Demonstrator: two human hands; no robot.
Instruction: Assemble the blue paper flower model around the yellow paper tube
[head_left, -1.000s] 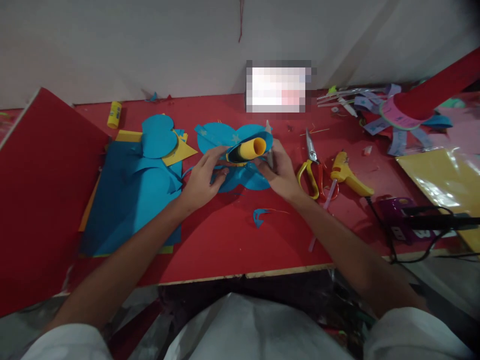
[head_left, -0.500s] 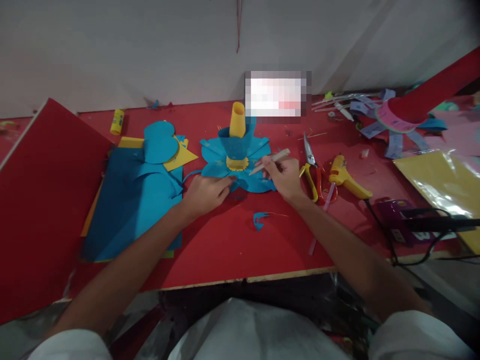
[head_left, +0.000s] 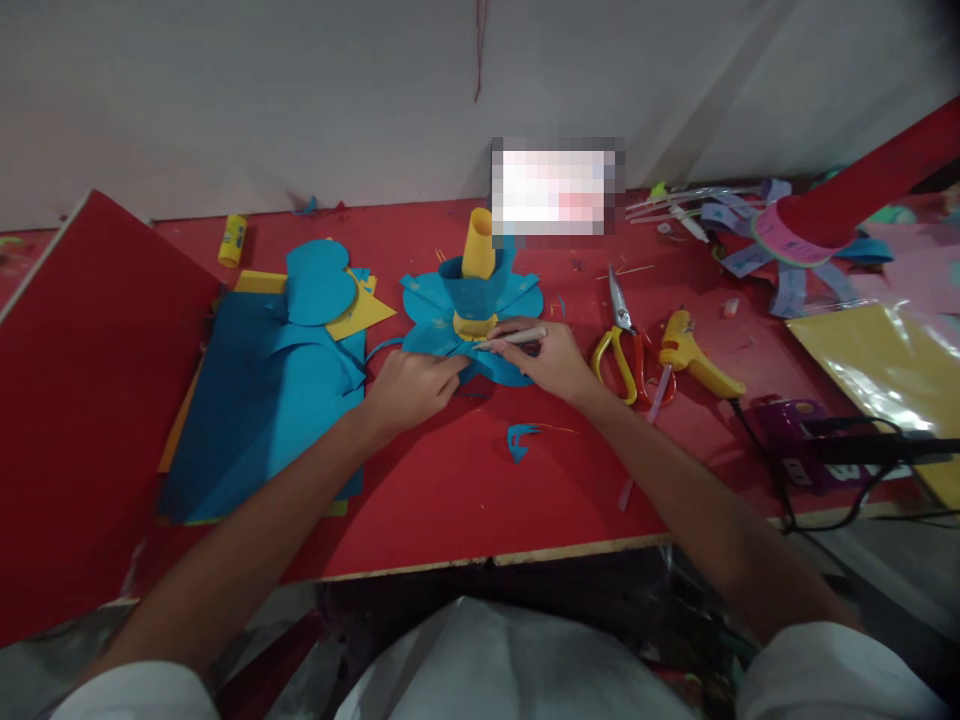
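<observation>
A blue paper flower [head_left: 427, 330] with broad petals lies on the red table. At its middle are a yellow fringed ring [head_left: 474, 327], a blue paper cup shape [head_left: 469, 297] and an upright yellow paper tube [head_left: 478, 245]. My left hand [head_left: 415, 388] is at the front left petal, its fingers closed on the paper edge. Between the fingers of my right hand [head_left: 553, 362] is a pale pen-like stick [head_left: 529, 337], its tip close to the petal in front of the yellow ring. The fingertips of both hands are near each other.
Scissors [head_left: 621, 320] and a yellow glue gun [head_left: 697, 358] with a black cord lie to the right. Blue paper sheets [head_left: 232, 410] are stacked left, beside a red board [head_left: 90, 420]. A glue stick [head_left: 233, 241] stands behind. A blue scrap [head_left: 517, 440] lies in front.
My right hand has moved left and inward over the flower, bringing the stick's tip nearer my left fingers. My left hand has hardly moved. The yellow tube leans slightly more to the right.
</observation>
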